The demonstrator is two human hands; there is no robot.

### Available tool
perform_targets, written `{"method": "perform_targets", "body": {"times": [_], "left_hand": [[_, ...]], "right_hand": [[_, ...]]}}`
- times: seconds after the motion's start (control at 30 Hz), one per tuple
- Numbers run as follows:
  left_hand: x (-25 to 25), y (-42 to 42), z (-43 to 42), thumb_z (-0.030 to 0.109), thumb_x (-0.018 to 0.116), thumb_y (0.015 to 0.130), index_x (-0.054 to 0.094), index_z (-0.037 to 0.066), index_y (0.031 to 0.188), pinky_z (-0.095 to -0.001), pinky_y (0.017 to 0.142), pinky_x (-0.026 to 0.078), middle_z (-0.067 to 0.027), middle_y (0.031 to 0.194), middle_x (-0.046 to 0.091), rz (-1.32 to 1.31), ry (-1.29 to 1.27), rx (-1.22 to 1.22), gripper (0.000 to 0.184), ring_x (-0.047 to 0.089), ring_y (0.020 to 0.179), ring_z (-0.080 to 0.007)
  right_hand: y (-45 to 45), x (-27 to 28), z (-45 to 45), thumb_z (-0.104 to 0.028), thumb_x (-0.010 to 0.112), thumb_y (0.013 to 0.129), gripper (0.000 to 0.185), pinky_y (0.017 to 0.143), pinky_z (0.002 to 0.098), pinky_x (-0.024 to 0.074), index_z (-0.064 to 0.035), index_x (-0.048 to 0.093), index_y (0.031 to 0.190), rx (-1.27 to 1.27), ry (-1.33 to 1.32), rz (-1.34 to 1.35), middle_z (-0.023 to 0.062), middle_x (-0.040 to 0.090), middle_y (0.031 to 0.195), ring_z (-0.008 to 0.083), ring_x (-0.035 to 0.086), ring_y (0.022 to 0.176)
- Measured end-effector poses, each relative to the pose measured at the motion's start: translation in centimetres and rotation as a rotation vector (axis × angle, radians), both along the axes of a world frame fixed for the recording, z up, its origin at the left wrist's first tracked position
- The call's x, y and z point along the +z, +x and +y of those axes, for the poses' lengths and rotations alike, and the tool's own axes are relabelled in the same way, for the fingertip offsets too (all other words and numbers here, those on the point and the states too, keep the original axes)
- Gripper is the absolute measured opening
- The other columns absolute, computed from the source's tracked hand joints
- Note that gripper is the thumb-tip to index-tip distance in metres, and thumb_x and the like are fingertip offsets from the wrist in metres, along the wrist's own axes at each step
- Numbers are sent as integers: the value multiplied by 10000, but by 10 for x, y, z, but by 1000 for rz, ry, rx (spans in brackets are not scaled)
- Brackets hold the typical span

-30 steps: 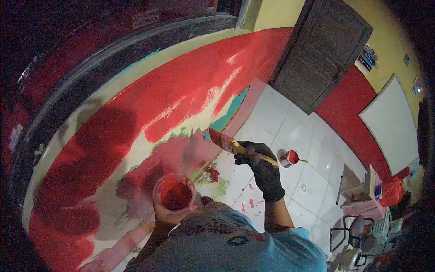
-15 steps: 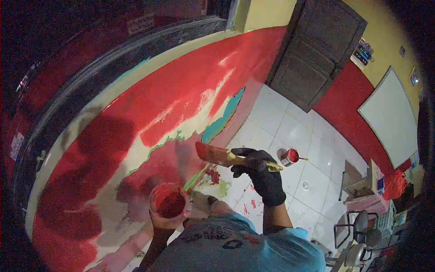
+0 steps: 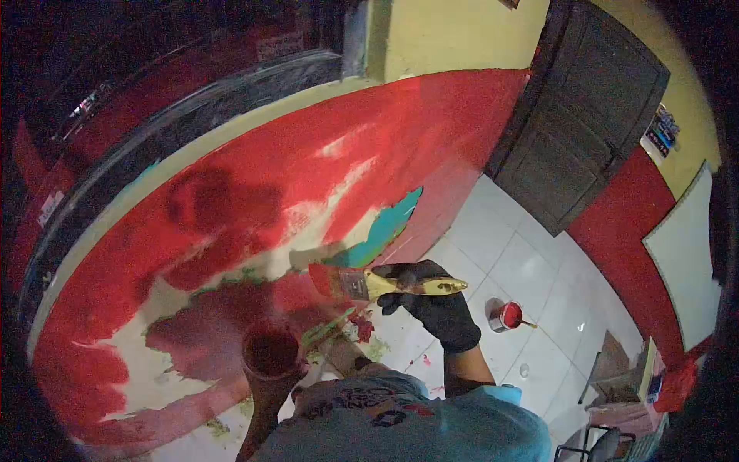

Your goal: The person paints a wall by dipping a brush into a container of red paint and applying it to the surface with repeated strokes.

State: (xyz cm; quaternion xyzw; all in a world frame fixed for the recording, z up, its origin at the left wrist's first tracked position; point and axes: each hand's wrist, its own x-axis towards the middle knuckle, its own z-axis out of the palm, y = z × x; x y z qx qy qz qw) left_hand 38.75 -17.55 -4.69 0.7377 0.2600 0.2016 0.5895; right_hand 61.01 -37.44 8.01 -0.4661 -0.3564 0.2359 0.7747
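Note:
In my right hand (image 3: 435, 308), which wears a black glove, is a wide paintbrush (image 3: 373, 284) gripped by its pale yellow handle. Its red-coated bristles point left, in front of the lower wall; whether they touch it I cannot tell. My left hand (image 3: 271, 387) is wrapped round a small tub (image 3: 303, 348) of dark red paint, held low beside the wall. Its fingers are mostly hidden under the tub. The wall (image 3: 308, 131) carries fresh red paint above, with uneven cream patches, a teal patch and faded older red lower down.
On the white tiled floor (image 3: 500, 239), right of my gloved hand, stands a paint can (image 3: 506, 316) with a stick or brush in it. Red drips and peeled flakes lie near the wall's foot. Beyond are a dark door (image 3: 585, 115), a whiteboard (image 3: 685, 254) and furniture at lower right.
The camera view has turned, shifting the door and paint can right and down. The brush sits slightly lower and more level, and the tub appears darker, in shadow. Both hands keep their hold.

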Motion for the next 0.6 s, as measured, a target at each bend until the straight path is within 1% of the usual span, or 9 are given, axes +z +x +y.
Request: {"method": "perform_targets", "body": {"times": [0.07, 0.1, 0.2, 0.23, 0.3, 0.33, 0.4, 0.47, 0.6], "left_hand": [[31, 27, -25, 98, 745, 522, 387, 45, 1066, -316, 717, 434, -73, 948, 533, -101, -62, 152, 653, 533, 789, -166], [26, 30, -26, 98, 745, 522, 387, 45, 1066, -316, 717, 434, -73, 948, 533, -96, -55, 154, 653, 533, 789, -166], [15, 42, -27, 59, 733, 514, 385, 48, 1077, -310, 723, 440, -66, 974, 523, 55, 93, -42, 662, 532, 800, -173], [26, 48, -32, 52, 723, 519, 403, 49, 1055, -304, 710, 443, -60, 952, 529, 48, 160, -23, 624, 531, 793, -165], [54, 59, -44, 40, 703, 529, 438, 50, 1009, -293, 685, 448, -47, 908, 543, 27, 296, 10, 548, 530, 779, -149], [64, 62, -51, 34, 693, 535, 456, 50, 986, -288, 672, 451, -40, 886, 550, 18, 358, 29, 510, 530, 771, -141], [66, 65, -51, 27, 683, 540, 473, 51, 963, -282, 659, 453, -34, 864, 557, -1, 423, 42, 473, 529, 764, -133], [58, 63, -44, 38, 676, 549, 484, 49, 955, -288, 676, 452, -31, 853, 560, 142, 580, -104, 449, 530, 767, -133], [62, 76, -49, 47, 681, 540, 467, 52, 991, -296, 710, 445, -26, 864, 553, 387, 569, -187, 499, 528, 773, -142]], "right_hand": [[21, -3, -6, -56, 588, 753, 237, 653, 361, 492, -27, 473, 958, 27, -13, 5, 174, 542, 1011, 254, 582, 775], [30, -4, -9, -60, 593, 751, 249, 657, 361, 492, -27, 473, 966, 46, -34, 5, 171, 551, 997, 253, 582, 777], [46, -2, -11, -65, 597, 750, 260, 671, 361, 490, -22, 476, 976, 28, -131, -34, 162, 554, 991, 249, 581, 783], [47, -4, -12, -65, 597, 750, 260, 671, 361, 490, -22, 476, 976, 10, -121, -28, 162, 554, 991, 249, 581, 783], [48, -7, -12, -82, 604, 749, 267, 693, 345, 486, -15, 483, 977, 115, 104, 129, 148, 558, 978, 225, 580, 786], [51, -6, -15, -92, 609, 748, 272, 708, 320, 481, -7, 489, 977, -44, -28, -123, 134, 563, 958, 195, 580, 786], [49, -5, -19, -99, 614, 745, 280, 710, 310, 480, -8, 489, 979, -32, 5, -10, 131, 566, 950, 187, 581, 781], [51, -4, -22, -105, 619, 742, 288, 712, 300, 478, -9, 490, 981, -10, 35, 102, 128, 569, 942, 178, 582, 776], [60, -8, -34, -97, 611, 748, 279, 670, 324, 488, -8, 482, 979, 10, -10, 112, 137, 571, 922, 205, 584, 759]]}}
